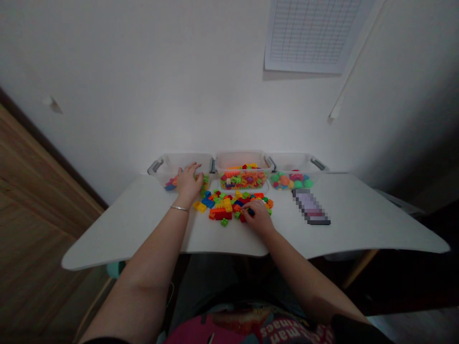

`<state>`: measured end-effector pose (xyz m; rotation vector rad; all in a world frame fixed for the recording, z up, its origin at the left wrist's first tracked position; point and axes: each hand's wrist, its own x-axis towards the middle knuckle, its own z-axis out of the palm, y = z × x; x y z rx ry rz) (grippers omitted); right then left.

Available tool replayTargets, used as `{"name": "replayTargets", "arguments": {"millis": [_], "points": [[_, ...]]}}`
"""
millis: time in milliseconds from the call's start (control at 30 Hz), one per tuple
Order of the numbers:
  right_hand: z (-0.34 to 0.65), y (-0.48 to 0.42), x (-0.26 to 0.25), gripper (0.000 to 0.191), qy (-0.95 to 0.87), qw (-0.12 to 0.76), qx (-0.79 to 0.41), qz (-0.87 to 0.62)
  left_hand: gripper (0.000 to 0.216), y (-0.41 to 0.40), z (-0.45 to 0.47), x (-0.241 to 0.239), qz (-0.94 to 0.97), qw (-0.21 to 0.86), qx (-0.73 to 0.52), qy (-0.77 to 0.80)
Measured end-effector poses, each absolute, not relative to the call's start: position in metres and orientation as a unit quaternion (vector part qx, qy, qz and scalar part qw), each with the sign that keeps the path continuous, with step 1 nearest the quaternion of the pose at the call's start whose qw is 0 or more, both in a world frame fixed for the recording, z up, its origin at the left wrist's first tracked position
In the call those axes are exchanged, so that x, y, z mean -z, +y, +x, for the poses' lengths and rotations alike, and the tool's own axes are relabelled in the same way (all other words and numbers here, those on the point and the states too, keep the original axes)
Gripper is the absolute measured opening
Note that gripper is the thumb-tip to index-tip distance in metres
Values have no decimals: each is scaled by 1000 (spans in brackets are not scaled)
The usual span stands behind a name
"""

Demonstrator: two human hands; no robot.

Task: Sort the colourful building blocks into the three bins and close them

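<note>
My left hand (pixel 189 182) reaches over the left clear bin (pixel 168 162), its fingers spread and holding nothing that I can see. Part of that bin's colourful pieces is hidden behind it. At the right side of a pile of toy building blocks (pixel 224 205), my right hand (pixel 261 217) is closed, with a small dark building block (pixel 251 211) between its fingers. The pile is a mix of red, orange, yellow, green and blue blocks, lying loose on the white table (pixel 143 234) in front of the bins.
A middle clear bin (pixel 244 160) holds many small colourful pieces. The right clear bin (pixel 292 162) contains rounder coloured pieces. A blurred-out phone (pixel 311 208) lies right of the pile. Behind the bins rises a wall with a printed sheet (pixel 304 38).
</note>
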<state>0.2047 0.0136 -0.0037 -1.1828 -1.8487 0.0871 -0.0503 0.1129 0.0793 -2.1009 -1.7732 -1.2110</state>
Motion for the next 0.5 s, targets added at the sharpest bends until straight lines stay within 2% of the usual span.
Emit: {"name": "replayTargets", "arguments": {"millis": [233,500], "points": [[204,13,2,10,-743,453,-40,-491,40,81,-27,-72,-733,43,408,-542],[203,13,2,11,-737,444,-39,-509,41,38,-10,-37,-831,-34,243,-499]]}}
